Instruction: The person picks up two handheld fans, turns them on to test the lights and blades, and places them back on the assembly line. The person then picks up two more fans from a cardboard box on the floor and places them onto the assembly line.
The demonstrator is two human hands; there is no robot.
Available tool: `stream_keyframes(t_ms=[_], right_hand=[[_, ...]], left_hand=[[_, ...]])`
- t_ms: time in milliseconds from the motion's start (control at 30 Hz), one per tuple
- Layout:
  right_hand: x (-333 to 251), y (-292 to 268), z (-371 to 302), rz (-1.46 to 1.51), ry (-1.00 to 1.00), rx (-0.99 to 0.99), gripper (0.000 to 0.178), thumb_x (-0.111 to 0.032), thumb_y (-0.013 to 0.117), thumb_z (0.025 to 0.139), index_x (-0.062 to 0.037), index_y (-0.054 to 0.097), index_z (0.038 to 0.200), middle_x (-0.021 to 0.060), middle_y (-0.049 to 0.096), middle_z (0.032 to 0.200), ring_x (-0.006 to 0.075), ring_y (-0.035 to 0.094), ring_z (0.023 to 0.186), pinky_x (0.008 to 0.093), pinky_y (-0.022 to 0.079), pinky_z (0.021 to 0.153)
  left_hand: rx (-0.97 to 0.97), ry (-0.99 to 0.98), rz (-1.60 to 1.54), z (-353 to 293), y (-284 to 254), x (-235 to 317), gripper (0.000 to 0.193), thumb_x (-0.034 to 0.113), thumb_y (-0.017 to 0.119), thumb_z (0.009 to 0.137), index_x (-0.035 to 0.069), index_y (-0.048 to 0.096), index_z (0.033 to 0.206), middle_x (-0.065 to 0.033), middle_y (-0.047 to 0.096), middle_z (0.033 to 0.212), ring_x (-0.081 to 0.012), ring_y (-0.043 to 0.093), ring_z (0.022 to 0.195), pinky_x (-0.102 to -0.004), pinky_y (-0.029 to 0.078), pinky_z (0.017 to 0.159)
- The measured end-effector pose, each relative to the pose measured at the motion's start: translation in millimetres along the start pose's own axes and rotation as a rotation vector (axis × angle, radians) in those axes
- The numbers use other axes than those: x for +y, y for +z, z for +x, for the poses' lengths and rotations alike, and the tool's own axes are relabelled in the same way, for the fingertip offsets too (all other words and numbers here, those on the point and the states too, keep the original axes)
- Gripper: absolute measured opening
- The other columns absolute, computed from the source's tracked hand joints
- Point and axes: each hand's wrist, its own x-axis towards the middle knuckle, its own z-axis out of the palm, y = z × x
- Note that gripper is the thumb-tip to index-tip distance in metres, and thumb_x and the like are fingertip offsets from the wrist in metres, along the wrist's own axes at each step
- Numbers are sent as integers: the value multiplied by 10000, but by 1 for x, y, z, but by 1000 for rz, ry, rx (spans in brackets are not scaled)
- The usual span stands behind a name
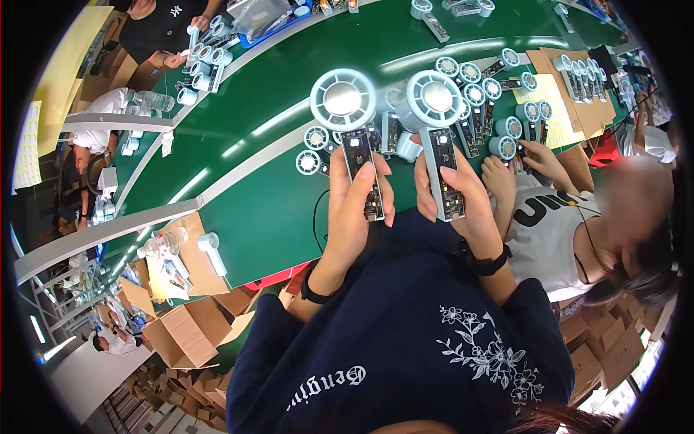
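My left hand (350,204) is wrapped round the handle of a pale blue handheld fan (341,101), its thumb on the bare circuit board. In my right hand (465,189) is a second handheld fan (434,100), gripped the same way, thumb over the board. Both fans stand roughly upright side by side above the green table, round grilles facing me, and their handles lack front covers. Behind them, partly hidden, lie more fans, among them a small one (308,162) left of my left hand.
The green table (253,242) stretches away and left. Many open-handled fans (473,94) cluster at the right, beside yellow paper (560,126) and cardboard. A co-worker's hands (500,176) handle fans close to my right arm. Cartons (189,333) stand at lower left; another person works far left.
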Motion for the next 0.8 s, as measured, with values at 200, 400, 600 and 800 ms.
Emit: stream_keyframes(t_ms=[200,400,600,800], right_hand=[[4,-2,3,17,18,-22,586,-230,470,883,77,251,1332,107,447,859,132,477,530,246,403,368],[6,4,5,-23,53,-16,595,-220,478,881,65,239,1346,107,450,863,130,481,534,238,396,359],[11,4,3,-53,46,-24,600,-223,482,878,48,242,1356,104,459,866,125,483,535,235,392,367],[14,4,5,-94,36,-39,604,-228,483,875,41,244,1360,107,476,875,122,485,533,234,397,382]], left_hand=[[28,-13,-69,0,-3,-3,288,173,403,961,18,314,1186,-104,491,936,-115,515,555,-232,422,389],[89,-7,-17,-3,-3,-9,294,188,405,963,19,319,1187,-98,494,936,-115,516,554,-229,418,390],[73,-1,37,-5,-3,-8,315,196,426,959,20,317,1197,-94,499,940,-111,518,558,-225,420,400],[44,16,60,-5,-3,-8,326,184,441,953,20,312,1204,-94,500,942,-109,519,559,-220,418,407]])
